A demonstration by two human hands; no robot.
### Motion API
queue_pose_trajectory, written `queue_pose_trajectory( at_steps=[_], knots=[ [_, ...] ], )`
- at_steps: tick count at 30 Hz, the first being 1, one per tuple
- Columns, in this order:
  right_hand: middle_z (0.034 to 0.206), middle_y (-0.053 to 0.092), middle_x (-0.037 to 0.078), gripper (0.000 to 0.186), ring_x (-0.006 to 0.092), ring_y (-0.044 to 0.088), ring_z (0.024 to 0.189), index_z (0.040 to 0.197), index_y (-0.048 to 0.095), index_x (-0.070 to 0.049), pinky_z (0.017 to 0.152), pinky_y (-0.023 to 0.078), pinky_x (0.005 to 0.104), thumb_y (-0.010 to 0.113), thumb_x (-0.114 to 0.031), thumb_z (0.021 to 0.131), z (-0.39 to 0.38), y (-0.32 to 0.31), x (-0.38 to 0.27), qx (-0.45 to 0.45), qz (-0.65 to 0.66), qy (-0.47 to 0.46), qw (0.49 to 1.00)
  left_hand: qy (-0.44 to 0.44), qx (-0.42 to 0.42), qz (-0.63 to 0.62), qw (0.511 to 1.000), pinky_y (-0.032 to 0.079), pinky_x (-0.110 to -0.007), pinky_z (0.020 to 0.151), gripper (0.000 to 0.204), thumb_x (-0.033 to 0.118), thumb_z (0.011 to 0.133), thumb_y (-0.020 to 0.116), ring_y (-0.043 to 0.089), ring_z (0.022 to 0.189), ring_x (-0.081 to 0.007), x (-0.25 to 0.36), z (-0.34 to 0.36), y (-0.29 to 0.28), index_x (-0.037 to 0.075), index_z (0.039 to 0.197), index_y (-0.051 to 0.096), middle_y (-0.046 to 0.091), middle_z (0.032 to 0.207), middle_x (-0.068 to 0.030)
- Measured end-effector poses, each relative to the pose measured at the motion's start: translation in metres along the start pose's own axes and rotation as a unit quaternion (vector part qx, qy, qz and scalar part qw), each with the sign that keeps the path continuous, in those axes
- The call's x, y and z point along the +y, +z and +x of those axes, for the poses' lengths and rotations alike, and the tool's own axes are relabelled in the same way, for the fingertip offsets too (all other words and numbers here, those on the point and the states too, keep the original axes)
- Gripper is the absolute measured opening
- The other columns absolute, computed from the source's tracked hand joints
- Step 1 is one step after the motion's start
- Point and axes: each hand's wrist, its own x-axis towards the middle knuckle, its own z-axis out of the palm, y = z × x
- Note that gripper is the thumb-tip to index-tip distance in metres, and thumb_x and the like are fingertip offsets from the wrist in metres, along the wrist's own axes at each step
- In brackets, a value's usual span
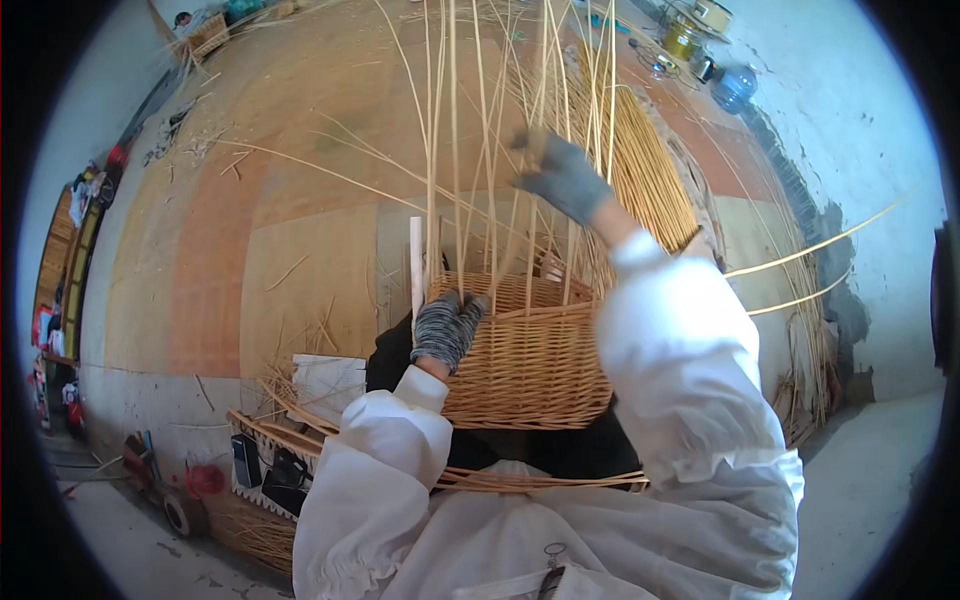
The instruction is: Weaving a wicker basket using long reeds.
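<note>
A half-woven wicker basket [530,365] stands in front of me, with tall pale upright rods [453,130] rising from its rim. My left hand [447,328], in a dark striped glove, is closed over the rim at the basket's near left corner. Above the basket, my right hand [562,178] in a grey glove is partly smeared by motion. Its fingers bend around a blurred wicker rod [515,235] that slants down toward the rim by my left hand. Where that rod meets the weave is hard to make out.
A thick bundle of rods [650,170] lies beyond my right arm. At the left, a container [270,465] holds dark items beside a white sheet [328,382]. A blue water bottle [735,88] stands by the right wall. Loose rods and scraps litter the board floor [310,260].
</note>
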Motion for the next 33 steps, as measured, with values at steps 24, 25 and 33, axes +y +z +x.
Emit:
queue_pose_trajectory(
  at_steps=[24,25,33],
  knots=[
    [0.067,0.055,0.007,0.013,0.0182,0.057,0.056,0.087,0.047,-0.007,0.052,0.054,0.0317,0.052,-0.016,0.095,-0.149,0.067,0.032,0.354,0.489,0.293,0.742,-0.1,-0.108,-0.052,0.988,0.051,-0.034,0.063,0.038,0.034,0.082,0.071,0.061,0.067,-0.0214,0.013,0.007,-0.014,-0.002,0.09,0.062,0.064,0.075,-0.0119],
    [0.065,0.054,0.007,0.014,0.0177,0.056,0.056,0.086,0.046,-0.007,0.052,0.054,0.0314,0.051,-0.015,0.095,-0.151,0.067,0.036,0.351,0.475,0.29,0.753,-0.143,-0.113,-0.099,0.978,0.051,-0.036,0.07,0.044,0.042,0.078,0.072,0.063,0.072,-0.0246,0.018,0.004,-0.014,0.001,0.087,0.062,0.065,0.076,-0.0145],
    [0.075,0.058,0.008,0.013,0.0201,0.055,0.056,0.084,0.045,-0.006,0.057,0.052,0.0347,0.044,-0.01,0.096,-0.193,0.079,-0.08,0.43,0.462,0.096,0.77,-0.092,-0.008,0.047,0.995,0.047,-0.04,0.079,0.063,0.057,0.074,0.068,0.062,0.087,-0.0358,0.036,-0.001,-0.005,-0.002,0.096,0.066,0.066,0.088,-0.0215]
  ],
)
